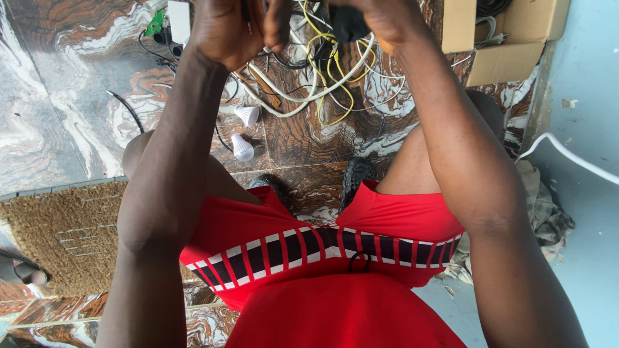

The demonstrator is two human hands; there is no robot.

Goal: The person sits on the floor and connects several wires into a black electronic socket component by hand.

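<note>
Black, rounded part (348,22) is sitting at the top edge, the right hand (387,22) closing around it; the left hand (222,29) is pinching a thin dark tool (247,18) just beside. Yellow and white wires (322,77) are lying tangled beneath on the marbled tile floor (64,96), two white bulbs (244,132) resting near, a cardboard box (509,51) standing farther right.

Free floor and obstructions around the raised hands.

A tangle of white and yellow cables (325,77) is crowding the upper centre beneath the left hand (222,29) and right hand (380,22); two white bulbs (244,132) are lying just below it, and a cardboard box (509,38) is blocking the upper right. Bare marbled tile (58,109) is lying open at upper left, and a coir mat (64,238) is covering the lower left.
</note>
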